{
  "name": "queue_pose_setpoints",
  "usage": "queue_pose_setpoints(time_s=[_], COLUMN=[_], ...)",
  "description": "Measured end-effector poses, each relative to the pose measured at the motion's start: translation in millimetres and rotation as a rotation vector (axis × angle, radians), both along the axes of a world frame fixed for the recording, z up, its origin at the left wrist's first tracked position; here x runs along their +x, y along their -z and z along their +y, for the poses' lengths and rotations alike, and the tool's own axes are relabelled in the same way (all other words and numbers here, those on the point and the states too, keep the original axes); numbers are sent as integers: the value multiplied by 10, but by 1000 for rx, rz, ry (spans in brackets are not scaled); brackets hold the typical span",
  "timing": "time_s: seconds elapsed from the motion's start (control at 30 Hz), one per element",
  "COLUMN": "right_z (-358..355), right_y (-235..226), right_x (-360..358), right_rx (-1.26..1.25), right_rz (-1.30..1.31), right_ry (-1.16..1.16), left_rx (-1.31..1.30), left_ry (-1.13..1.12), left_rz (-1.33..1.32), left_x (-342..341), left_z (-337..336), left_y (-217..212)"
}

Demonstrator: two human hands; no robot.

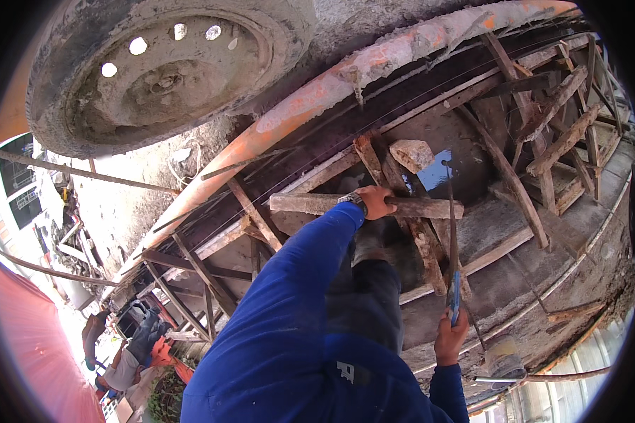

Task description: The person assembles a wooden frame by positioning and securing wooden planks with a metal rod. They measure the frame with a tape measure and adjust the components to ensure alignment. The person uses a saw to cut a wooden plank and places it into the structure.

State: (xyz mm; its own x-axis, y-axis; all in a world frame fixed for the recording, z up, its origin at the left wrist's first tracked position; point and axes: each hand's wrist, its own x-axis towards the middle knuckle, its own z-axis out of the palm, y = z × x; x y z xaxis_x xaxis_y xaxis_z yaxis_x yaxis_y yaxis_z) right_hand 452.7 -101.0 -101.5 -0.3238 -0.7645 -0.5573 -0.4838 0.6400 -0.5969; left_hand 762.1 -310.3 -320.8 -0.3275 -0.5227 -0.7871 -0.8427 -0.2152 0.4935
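Note:
My left hand (376, 202), with a watch (354, 202) on its wrist, is closed over a short length of timber (300, 204). The timber lies roughly crosswise over rough boards (425, 247) below. In my right hand (450, 337) is the blue handle (454, 299) of a handsaw (453, 247). Its long, narrow blade points away from me and crosses the timber near the right end. I cannot tell how deep the blade sits. Just beyond the timber is a pale, rough block (411, 155).
Timber framing and braces (518, 190) stand at right, more struts (201, 271) at left. An orange, cement-crusted pipe (296, 113) runs across behind, below a large muddy wheel (166, 77). A bucket (504, 363) is near my right arm. Other people (130, 352) are at lower left.

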Motion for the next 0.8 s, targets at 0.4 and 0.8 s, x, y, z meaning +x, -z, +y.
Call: queue_pose_setpoints(time_s=[0.4, 0.8], right_z=[-256, -117], right_y=[25, 368], right_x=[91, -136], right_rx=[-52, 144], right_rz=[16, -200], right_ry=[-77, -18], left_rx=[-221, -511], left_ry=[-123, -207], left_rz=[133, -80], left_x=[179, 94], left_z=[15, 600], left_y=[332, -197])
